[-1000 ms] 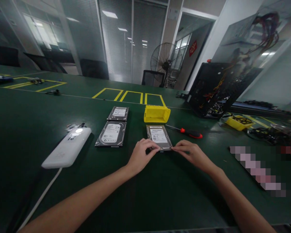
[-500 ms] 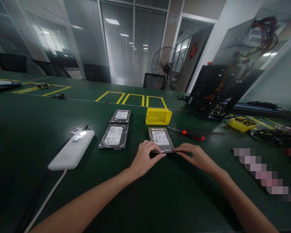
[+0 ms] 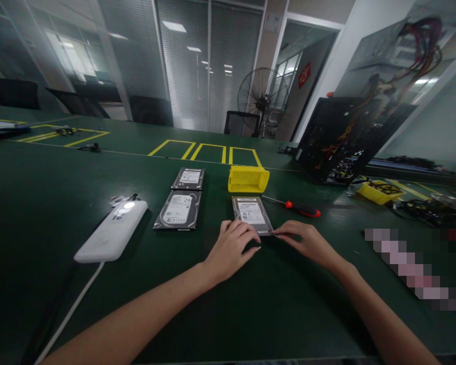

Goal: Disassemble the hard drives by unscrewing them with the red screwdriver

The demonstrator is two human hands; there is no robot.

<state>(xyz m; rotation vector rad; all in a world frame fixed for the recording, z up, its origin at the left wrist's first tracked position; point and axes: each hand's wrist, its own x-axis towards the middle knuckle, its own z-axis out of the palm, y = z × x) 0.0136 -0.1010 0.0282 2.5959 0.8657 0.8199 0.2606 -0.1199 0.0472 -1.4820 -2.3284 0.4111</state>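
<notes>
A hard drive [image 3: 252, 212] with a white label lies flat on the green table in front of a yellow bin [image 3: 249, 180]. My left hand [image 3: 233, 246] is at its near left edge, thumb and fingers apart, holding nothing visible. At the near right corner of the drive, my right hand [image 3: 302, 237] has thumb and fingertips pinched together; anything between them is too small to make out. A screwdriver [image 3: 304, 209] with a red and black handle lies just beyond my right hand. Two more hard drives [image 3: 179, 210] [image 3: 189, 179] lie to the left, one behind the other.
On the left lies a white power bank [image 3: 114, 233] with a cable. An open black computer case [image 3: 330, 139] stands at the back right, near another yellow bin [image 3: 378, 192] and black cables [image 3: 418, 210]. Yellow tape outlines [image 3: 209, 145] mark the table's far side.
My left thumb and fingers have parted a little, and the hand sits slightly lower against the drive. My right hand keeps its pinch at the corner. The view has shifted slightly.
</notes>
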